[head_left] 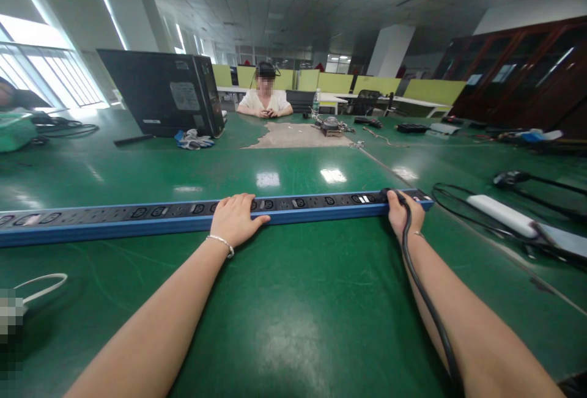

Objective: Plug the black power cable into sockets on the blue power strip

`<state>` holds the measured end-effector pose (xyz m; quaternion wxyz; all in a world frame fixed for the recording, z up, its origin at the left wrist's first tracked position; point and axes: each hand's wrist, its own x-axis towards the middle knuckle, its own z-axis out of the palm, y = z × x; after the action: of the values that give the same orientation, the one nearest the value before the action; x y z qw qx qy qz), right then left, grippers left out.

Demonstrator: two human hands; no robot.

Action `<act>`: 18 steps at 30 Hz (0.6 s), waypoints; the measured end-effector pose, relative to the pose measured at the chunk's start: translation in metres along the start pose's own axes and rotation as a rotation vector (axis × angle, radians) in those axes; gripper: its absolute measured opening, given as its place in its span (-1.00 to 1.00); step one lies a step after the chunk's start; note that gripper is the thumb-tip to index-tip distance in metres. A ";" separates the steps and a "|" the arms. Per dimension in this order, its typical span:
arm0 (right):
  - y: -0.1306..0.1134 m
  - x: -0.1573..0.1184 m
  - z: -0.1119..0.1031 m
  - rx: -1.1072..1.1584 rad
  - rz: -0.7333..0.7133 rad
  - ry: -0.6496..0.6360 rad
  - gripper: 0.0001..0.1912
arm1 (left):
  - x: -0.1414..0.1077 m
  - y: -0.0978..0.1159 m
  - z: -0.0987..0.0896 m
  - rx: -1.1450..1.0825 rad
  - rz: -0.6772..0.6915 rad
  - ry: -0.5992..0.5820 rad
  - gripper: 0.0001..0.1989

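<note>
A long blue power strip (312,202) with a black face full of sockets lies across the green table. My left hand (235,217) rests on top of the strip near its middle, fingers over the far edge and thumb pointing right. Near the strip's right end, my right hand (407,211) is closed around the plug of a black cable (424,291), at a socket. The plug is mostly hidden by my fingers, so how deep it sits cannot be seen. From there the cable runs down over my right forearm.
Beyond the strip stand a black computer case (160,92) and gloves (193,139). A person (265,95) sits across the table (293,306). At right lie a white adapter (504,216) and black cables. A white loop (46,285) is at left.
</note>
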<state>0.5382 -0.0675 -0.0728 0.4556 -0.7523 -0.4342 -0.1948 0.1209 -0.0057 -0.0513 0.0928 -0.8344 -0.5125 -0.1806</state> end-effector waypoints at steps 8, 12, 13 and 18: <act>-0.063 -0.019 0.003 0.271 -0.053 -0.086 -0.49 | 0.000 0.001 0.000 0.025 0.003 0.002 -0.37; -0.083 -0.030 0.010 0.227 -0.040 -0.185 -0.52 | 0.001 0.001 0.001 0.024 0.003 -0.002 -0.36; -0.084 -0.031 0.010 0.221 -0.027 -0.199 -0.53 | 0.001 0.001 0.001 0.022 0.004 -0.001 -0.35; -0.085 -0.032 0.009 0.195 -0.022 -0.250 -0.55 | 0.001 0.000 0.002 0.010 0.003 0.003 -0.36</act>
<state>0.4489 -0.0574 -0.0552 0.4669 -0.7179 -0.5126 -0.0616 0.1216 -0.0043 -0.0531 0.0981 -0.8343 -0.5120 -0.1793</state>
